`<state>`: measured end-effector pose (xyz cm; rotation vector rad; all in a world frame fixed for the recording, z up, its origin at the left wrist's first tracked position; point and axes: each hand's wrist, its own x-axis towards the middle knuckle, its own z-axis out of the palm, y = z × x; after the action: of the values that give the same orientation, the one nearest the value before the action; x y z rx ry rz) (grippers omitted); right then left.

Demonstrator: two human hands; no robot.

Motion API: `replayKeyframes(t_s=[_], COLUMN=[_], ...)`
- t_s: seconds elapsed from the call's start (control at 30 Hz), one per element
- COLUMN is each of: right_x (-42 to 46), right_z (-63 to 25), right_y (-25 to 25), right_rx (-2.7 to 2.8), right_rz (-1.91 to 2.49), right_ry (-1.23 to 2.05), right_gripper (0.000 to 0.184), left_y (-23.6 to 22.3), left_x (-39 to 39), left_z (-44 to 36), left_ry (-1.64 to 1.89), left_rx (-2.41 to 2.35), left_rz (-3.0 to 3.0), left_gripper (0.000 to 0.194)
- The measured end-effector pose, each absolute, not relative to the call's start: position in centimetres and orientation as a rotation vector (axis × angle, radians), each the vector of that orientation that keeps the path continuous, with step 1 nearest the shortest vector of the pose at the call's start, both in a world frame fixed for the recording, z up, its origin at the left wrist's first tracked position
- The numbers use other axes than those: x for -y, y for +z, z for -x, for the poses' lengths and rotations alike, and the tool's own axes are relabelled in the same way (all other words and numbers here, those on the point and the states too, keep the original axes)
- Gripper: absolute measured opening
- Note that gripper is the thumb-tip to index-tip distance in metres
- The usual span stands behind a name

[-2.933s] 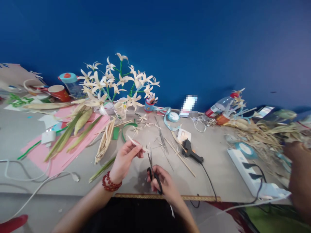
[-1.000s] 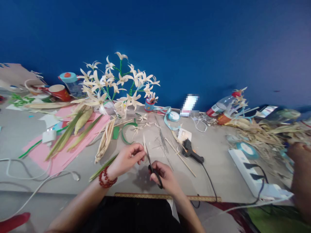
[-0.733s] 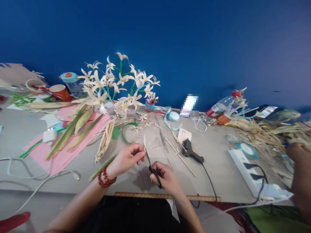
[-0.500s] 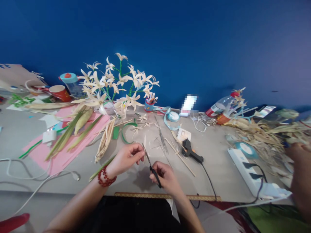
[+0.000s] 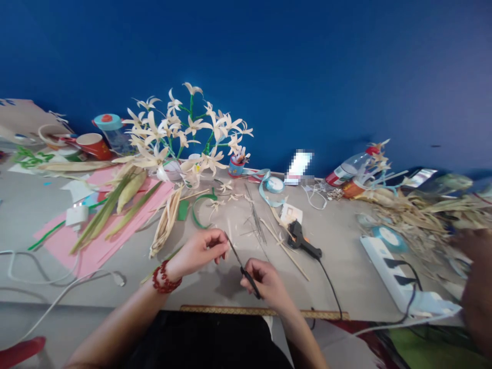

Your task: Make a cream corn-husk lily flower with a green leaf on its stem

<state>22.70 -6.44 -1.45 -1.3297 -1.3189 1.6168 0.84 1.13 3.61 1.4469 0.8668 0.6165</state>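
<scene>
Over the near middle of the table, my right hand grips black-handled scissors. Their blades point up and left and look close together. Just left of the blade tips, my left hand, with a red bead bracelet at the wrist, is closed in a pinch. A pale, blurred sliver shows beyond its fingertips; I cannot tell whether the fingers hold it. A green husk strip lies partly under my left wrist. Ahead are a bundle of dried corn husk strips, a green ribbon and thin wires.
Husk flowers stand at the back. A black glue gun lies right, its cord running over the front edge. Further right are a power strip, a husk pile and another person's hand. Pink paper lies left.
The scissors and my right hand have shifted slightly right and down. My left hand has barely moved and stays pinched. The pale sliver beyond it looks fainter. The other person's hand has shifted slightly.
</scene>
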Motion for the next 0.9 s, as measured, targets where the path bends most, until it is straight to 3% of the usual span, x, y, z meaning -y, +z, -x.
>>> replayKeyframes(t_s=[0.13, 0.37, 0.57, 0.9], right_x=[6.4, 4.4, 2.9, 2.5], right_z=[-22.9, -20.7, -19.6, -20.1], right_y=[-1.4, 0.5, 0.8, 1.2], right_rx=[1.242, 1.082, 1.130, 1.144], right_rz=[1.361, 1.160, 1.248, 1.263], right_ry=[1.602, 1.408, 1.357, 1.439], right_gripper=[0.047, 0.031, 0.029, 0.030], left_y=[3.2, 2.8, 2.9, 3.0], left_x=[-1.1, -1.0, -0.6, -0.6], left_z=[-0.8, -1.5, -1.4, -1.1], left_ry=[0.605, 0.547, 0.559, 0.551], left_rx=[-0.839, -0.813, -0.898, -0.837], left_rz=[-1.408, -1.438, -1.720, -1.874], left_gripper=[0.020, 0.012, 0.003, 0.014])
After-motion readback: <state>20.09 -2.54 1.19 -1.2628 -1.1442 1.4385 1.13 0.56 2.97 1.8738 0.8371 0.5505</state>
